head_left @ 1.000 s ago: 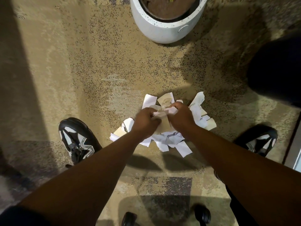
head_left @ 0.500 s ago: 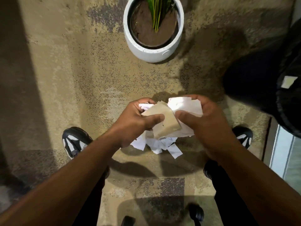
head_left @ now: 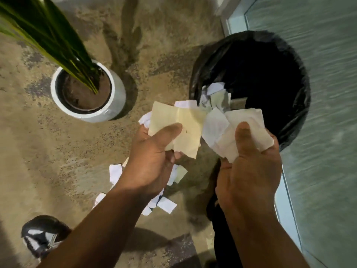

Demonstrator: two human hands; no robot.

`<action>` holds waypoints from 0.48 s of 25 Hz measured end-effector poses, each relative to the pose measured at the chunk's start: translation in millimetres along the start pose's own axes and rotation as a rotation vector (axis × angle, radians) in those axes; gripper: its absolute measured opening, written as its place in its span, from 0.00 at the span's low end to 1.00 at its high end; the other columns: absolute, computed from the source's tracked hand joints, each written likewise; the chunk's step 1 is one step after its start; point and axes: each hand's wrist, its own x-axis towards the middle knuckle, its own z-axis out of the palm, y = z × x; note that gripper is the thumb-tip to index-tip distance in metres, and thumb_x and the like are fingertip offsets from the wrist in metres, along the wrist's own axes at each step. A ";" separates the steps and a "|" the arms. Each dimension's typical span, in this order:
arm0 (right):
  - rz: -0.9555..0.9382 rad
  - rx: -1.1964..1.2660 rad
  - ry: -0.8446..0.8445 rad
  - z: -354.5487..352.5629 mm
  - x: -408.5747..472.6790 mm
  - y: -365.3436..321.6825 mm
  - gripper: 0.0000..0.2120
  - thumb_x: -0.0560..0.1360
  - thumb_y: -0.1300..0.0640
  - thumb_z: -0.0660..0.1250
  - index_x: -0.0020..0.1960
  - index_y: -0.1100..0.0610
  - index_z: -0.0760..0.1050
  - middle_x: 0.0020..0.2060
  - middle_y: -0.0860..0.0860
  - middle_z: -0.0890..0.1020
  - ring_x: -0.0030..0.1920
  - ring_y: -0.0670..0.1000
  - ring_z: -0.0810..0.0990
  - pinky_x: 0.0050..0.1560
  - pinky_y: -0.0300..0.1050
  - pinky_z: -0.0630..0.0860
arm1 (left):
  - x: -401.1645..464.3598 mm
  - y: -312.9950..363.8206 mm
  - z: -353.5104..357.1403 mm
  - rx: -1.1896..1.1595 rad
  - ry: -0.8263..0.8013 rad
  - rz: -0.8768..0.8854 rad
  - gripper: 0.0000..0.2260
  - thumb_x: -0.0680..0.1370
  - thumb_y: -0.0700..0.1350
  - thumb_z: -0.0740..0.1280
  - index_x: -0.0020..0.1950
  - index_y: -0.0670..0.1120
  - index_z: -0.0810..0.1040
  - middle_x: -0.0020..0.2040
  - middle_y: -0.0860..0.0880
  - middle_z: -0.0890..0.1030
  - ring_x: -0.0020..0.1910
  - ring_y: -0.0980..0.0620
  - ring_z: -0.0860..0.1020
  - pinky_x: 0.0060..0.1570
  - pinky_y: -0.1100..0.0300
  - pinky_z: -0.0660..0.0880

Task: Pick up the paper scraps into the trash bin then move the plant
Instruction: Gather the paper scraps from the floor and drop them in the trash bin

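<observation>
The left hand [head_left: 152, 161] grips a bunch of cream and white paper scraps [head_left: 179, 124], thumb pressed on top; its fingers are hidden under the paper. The right hand [head_left: 249, 171] clutches a crumpled white wad [head_left: 237, 130] the same way, just at the near rim of the trash bin [head_left: 289, 117]. The bin's black liner swallows the inside in darkness; only a few scraps [head_left: 214, 95] show against its near wall. More scraps [head_left: 166, 205] lie on the carpet [head_left: 48, 151], partly covered by the left forearm. The plant [head_left: 58, 41] in its white pot [head_left: 117, 99] stands left of the bin, leaves cut off by the frame. A shoe [head_left: 40, 236] shows at the lower left, blurred.
</observation>
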 end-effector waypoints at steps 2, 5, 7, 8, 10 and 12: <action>0.019 0.020 0.072 -9.4 17.5 -13.4 0.03 0.80 0.52 0.68 0.53 0.45 0.77 0.43 0.41 0.87 0.46 0.44 0.87 0.47 0.47 0.85 | 5.3 -9.9 31.3 -0.017 0.031 -0.065 0.12 0.75 0.34 0.70 0.54 0.47 0.81 0.47 0.47 0.87 0.45 0.46 0.86 0.41 0.51 0.74; 0.163 0.124 0.136 -19.5 38.9 -27.4 0.05 0.82 0.52 0.65 0.55 0.44 0.76 0.46 0.44 0.86 0.48 0.48 0.87 0.53 0.53 0.84 | 18.9 -24.4 80.1 -0.083 0.131 -0.125 0.12 0.76 0.33 0.69 0.55 0.46 0.82 0.49 0.45 0.87 0.45 0.46 0.87 0.50 0.47 0.81; 0.247 0.208 0.134 -23.6 48.3 -33.3 0.05 0.83 0.54 0.64 0.56 0.45 0.77 0.48 0.47 0.87 0.50 0.51 0.87 0.54 0.54 0.84 | 29.7 -31.6 103.2 -0.059 0.210 -0.145 0.12 0.76 0.33 0.70 0.56 0.45 0.79 0.48 0.45 0.87 0.43 0.46 0.87 0.53 0.45 0.80; 0.282 0.262 0.119 -25.9 53.5 -36.9 0.05 0.83 0.55 0.64 0.55 0.47 0.77 0.47 0.47 0.88 0.49 0.51 0.88 0.54 0.53 0.84 | 35.0 -35.2 112.5 -0.029 0.215 -0.153 0.11 0.76 0.33 0.70 0.55 0.45 0.79 0.48 0.45 0.87 0.44 0.46 0.86 0.52 0.45 0.81; 0.344 0.362 0.059 -28.3 62.2 -42.2 0.07 0.83 0.57 0.63 0.55 0.49 0.78 0.47 0.49 0.88 0.50 0.51 0.88 0.55 0.53 0.83 | 41.2 -39.5 126.3 0.006 0.213 -0.180 0.12 0.76 0.33 0.69 0.57 0.44 0.79 0.51 0.44 0.87 0.48 0.43 0.86 0.50 0.47 0.82; 0.389 0.409 -0.025 -29.2 68.3 -44.7 0.09 0.84 0.59 0.61 0.60 0.53 0.78 0.54 0.54 0.87 0.56 0.55 0.86 0.62 0.53 0.80 | 44.8 -43.2 134.9 0.027 0.189 -0.197 0.14 0.77 0.32 0.69 0.61 0.43 0.77 0.53 0.43 0.87 0.51 0.42 0.85 0.50 0.50 0.83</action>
